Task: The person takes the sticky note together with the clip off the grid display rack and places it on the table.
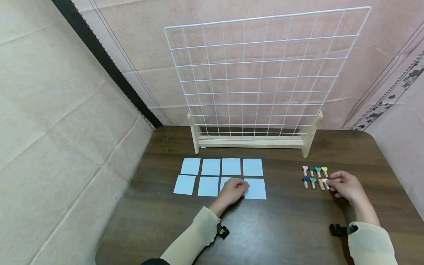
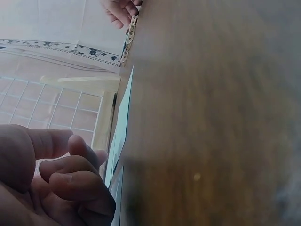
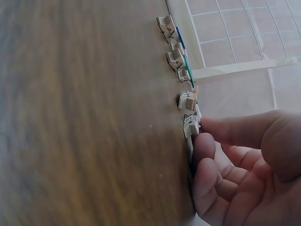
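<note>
My right hand [image 1: 346, 186] pinches a small wooden clothespin [image 3: 192, 125] with a pale heart at the end of the near row. Beside it lie clothespins with an orange heart [image 1: 320, 181], a teal heart [image 1: 313, 180] and a blue top [image 1: 305, 179]. Behind them is another row, with a pink heart [image 1: 305, 168] and a yellow heart [image 1: 324, 169] at its ends. My left hand [image 1: 233, 190], fingers loosely curled, is over the near row of light-blue square cards, by the left edge of the rightmost card [image 1: 256, 189]. I see nothing between its fingers.
A white wire grid [image 1: 243, 91] stands upright in a pale wooden base [image 1: 250, 142] at the back of the brown table [image 1: 265, 228]. Several blue cards [image 1: 190, 166] form two rows before it. Cloth walls [image 1: 66, 129] enclose the table's sides and back.
</note>
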{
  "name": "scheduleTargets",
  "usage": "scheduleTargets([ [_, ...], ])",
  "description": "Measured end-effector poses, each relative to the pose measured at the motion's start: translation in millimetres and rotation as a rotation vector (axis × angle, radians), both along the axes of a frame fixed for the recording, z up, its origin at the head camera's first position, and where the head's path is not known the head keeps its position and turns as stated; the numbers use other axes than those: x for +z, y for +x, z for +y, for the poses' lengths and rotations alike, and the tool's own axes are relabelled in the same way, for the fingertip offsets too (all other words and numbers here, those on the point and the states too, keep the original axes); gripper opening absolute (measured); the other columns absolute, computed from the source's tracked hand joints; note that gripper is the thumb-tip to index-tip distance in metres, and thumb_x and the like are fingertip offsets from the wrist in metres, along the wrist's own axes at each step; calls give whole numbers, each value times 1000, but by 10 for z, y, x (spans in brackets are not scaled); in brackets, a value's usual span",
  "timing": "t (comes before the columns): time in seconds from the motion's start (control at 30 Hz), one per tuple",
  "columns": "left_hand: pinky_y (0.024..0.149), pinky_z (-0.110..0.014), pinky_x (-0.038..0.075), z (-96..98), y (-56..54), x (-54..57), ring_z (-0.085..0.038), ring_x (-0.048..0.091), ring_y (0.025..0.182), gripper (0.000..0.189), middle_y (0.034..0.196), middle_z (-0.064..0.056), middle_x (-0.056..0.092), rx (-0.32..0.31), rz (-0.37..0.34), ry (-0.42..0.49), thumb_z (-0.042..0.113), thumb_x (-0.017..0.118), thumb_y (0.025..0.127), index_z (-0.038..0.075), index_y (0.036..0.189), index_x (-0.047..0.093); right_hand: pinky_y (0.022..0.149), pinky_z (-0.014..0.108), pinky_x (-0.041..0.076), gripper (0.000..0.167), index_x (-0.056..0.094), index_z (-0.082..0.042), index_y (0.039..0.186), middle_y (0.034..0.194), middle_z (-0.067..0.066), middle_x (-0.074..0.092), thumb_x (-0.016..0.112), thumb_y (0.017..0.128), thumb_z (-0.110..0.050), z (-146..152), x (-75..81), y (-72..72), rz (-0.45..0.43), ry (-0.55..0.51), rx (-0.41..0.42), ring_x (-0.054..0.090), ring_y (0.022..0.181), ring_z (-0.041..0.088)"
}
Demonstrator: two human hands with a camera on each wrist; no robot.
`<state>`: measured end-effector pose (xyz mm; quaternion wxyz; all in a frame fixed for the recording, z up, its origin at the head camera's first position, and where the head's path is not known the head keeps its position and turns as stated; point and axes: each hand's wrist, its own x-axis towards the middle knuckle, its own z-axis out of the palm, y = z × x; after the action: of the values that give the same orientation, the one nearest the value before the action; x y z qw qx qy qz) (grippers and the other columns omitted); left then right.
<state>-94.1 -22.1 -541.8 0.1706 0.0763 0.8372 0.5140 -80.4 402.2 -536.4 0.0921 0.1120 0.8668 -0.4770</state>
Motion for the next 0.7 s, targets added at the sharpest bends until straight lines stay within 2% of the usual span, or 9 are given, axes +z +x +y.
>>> scheduleTargets([
  [0.2,69,-29,48,-4,6,-3,-11,54,61,27,71,-1,65,6,-14,15,30,62,108,11,99,78,55,31,55,21,46,9,107,81,2,62,57,106,-9,-6,6,-2,-5,0,-38,59,66,11],
  [0.37,70,-28,48,-14,12,-17,-11,53,60,28,71,-1,65,3,-14,20,31,62,108,10,96,77,54,31,54,21,46,8,106,77,0,62,57,107,-10,6,-6,-8,-27,-10,-69,59,64,11],
  [0.57,76,-29,50,-90,48,1,-11,59,64,28,74,-2,69,8,3,41,30,61,108,8,107,78,57,34,57,35,49,9,113,81,4,63,54,110,-25,-25,-13,39,-33,1,-93,61,68,13],
  [0.7,75,-30,49,-204,84,49,-11,58,64,28,78,-5,71,22,44,53,29,61,108,7,115,78,58,35,57,45,52,9,116,83,9,65,52,111,-36,-111,31,111,-2,40,-82,61,68,16],
])
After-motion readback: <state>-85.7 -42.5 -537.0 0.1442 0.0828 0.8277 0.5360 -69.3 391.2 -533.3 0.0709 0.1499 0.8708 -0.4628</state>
